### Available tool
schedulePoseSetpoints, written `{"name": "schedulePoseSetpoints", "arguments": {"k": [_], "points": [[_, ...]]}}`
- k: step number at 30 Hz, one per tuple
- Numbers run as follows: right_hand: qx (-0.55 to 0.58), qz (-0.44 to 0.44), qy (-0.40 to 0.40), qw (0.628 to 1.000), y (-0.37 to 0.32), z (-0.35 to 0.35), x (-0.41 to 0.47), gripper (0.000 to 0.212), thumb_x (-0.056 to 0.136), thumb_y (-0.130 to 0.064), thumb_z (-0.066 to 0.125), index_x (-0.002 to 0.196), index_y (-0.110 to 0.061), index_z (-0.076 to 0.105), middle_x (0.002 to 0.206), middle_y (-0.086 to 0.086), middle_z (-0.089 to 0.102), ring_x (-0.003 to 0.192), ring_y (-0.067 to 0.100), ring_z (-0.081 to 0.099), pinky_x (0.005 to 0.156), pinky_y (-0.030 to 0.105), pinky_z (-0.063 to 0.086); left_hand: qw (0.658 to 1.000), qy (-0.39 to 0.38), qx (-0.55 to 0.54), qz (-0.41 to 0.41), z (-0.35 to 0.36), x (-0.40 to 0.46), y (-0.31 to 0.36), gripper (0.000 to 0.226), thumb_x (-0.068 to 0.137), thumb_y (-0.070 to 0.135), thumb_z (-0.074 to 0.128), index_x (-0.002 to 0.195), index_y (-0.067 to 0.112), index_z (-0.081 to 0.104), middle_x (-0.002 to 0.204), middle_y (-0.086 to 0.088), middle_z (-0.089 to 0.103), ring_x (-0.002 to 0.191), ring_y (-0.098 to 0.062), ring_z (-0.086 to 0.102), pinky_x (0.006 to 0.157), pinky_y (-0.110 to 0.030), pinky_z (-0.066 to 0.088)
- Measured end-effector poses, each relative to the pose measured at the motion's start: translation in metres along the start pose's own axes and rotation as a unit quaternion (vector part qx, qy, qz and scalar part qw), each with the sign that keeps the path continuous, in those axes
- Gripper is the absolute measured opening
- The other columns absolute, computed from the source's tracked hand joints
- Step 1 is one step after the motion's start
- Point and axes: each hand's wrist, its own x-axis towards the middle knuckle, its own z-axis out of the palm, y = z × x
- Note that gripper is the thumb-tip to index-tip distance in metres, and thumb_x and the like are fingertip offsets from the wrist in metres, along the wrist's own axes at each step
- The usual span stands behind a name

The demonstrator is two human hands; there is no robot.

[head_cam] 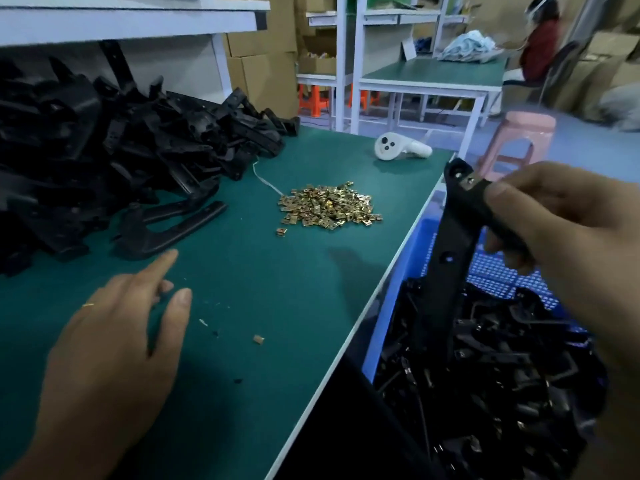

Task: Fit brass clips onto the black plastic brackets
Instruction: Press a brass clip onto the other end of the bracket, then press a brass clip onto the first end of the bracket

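Observation:
My right hand (568, 237) grips a long black plastic bracket (450, 258) near its upper end and holds it upright over a blue crate (415, 244) beside the table. Small metal clips show at the bracket's top tip. My left hand (114, 344) hovers open over the green table (259, 289), fingers spread and holding nothing. A heap of brass clips (329, 206) lies mid-table, beyond my left hand. A large pile of black brackets (114, 154) fills the table's left side, its nearest piece just ahead of my left fingertips.
The blue crate holds many black brackets (485, 375). One stray brass clip (258, 339) and small scraps lie near my left hand. A white controller (398, 148) rests at the table's far edge. A pink stool (519, 140) and another workbench with a seated person stand behind.

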Motion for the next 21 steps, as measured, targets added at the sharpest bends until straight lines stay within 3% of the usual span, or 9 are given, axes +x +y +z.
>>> {"name": "schedulePoseSetpoints", "arguments": {"k": [4,6,8,12,16,18,21], "points": [[-0.173,0.066,-0.026,0.982,0.022,-0.014,-0.006,0.045,0.079,-0.080,0.047,0.103,-0.047,0.067,0.066,-0.015,0.073,0.056,0.018,0.069,0.070,0.046,0.062,1.000,0.028,0.008,0.008,0.005,-0.001,-0.006,0.061,0.101,0.069,0.022,0.148,0.035,0.043,0.105,0.027,0.040,0.108,-0.018,0.054,0.088,-0.049,0.047],[-0.226,0.116,-0.026,0.967,0.035,-0.013,-0.006,0.054,0.074,-0.090,0.039,0.102,-0.052,0.063,0.070,-0.011,0.074,0.067,0.024,0.072,0.075,0.047,0.060,1.000,0.029,0.001,0.009,0.004,-0.002,-0.009,0.058,0.102,0.068,0.023,0.142,0.035,0.048,0.108,0.026,0.042,0.112,-0.021,0.055,0.091,-0.050,0.048],[-0.231,0.155,0.025,0.960,0.048,-0.015,-0.004,0.051,0.073,-0.087,0.037,0.097,-0.050,0.063,0.077,-0.002,0.074,0.074,0.033,0.072,0.077,0.052,0.060,1.000,0.022,-0.005,0.001,0.003,-0.003,-0.009,0.056,0.102,0.068,0.022,0.135,0.035,0.054,0.110,0.024,0.048,0.112,-0.022,0.057,0.092,-0.053,0.049],[-0.177,0.183,0.138,0.957,0.063,-0.025,0.009,0.043,0.079,-0.076,0.044,0.088,-0.043,0.070,0.065,0.010,0.066,0.070,0.043,0.065,0.073,0.064,0.057,1.000,-0.001,0.008,-0.026,0.000,-0.001,-0.006,0.057,0.101,0.070,0.017,0.125,0.038,0.059,0.107,0.024,0.050,0.107,-0.018,0.056,0.087,-0.047,0.048],[-0.101,0.182,0.188,0.960,0.046,-0.006,0.010,0.036,0.083,-0.070,0.049,0.083,-0.043,0.073,0.062,0.002,0.058,0.063,0.035,0.053,0.069,0.053,0.053,0.999,-0.005,0.019,-0.026,0.001,0.001,-0.002,0.053,0.101,0.068,0.018,0.121,0.040,0.059,0.104,0.026,0.048,0.101,-0.003,0.047,0.084,-0.042,0.045],[-0.072,0.178,0.191,0.963,0.031,0.017,0.006,0.034,0.082,-0.062,0.050,0.082,-0.036,0.073,0.065,-0.001,0.062,0.070,0.037,0.059,0.072,0.053,0.055,0.999,0.007,0.024,-0.025,0.000,0.000,0.000,0.048,0.101,0.063,0.024,0.119,0.039,0.061,0.102,0.026,0.049,0.099,-0.001,0.047,0.081,-0.038,0.043],[-0.060,0.139,0.108,0.983,0.023,0.065,0.005,0.028,0.090,-0.047,0.058,0.086,-0.021,0.069,0.072,-0.008,0.066,0.078,0.028,0.063,0.073,0.039,0.048,0.999,0.014,0.033,-0.035,-0.002,0.000,0.002,0.045,0.103,0.061,0.031,0.120,0.035,0.064,0.105,0.026,0.052,0.102,-0.001,0.047,0.082,-0.033,0.042]]}}
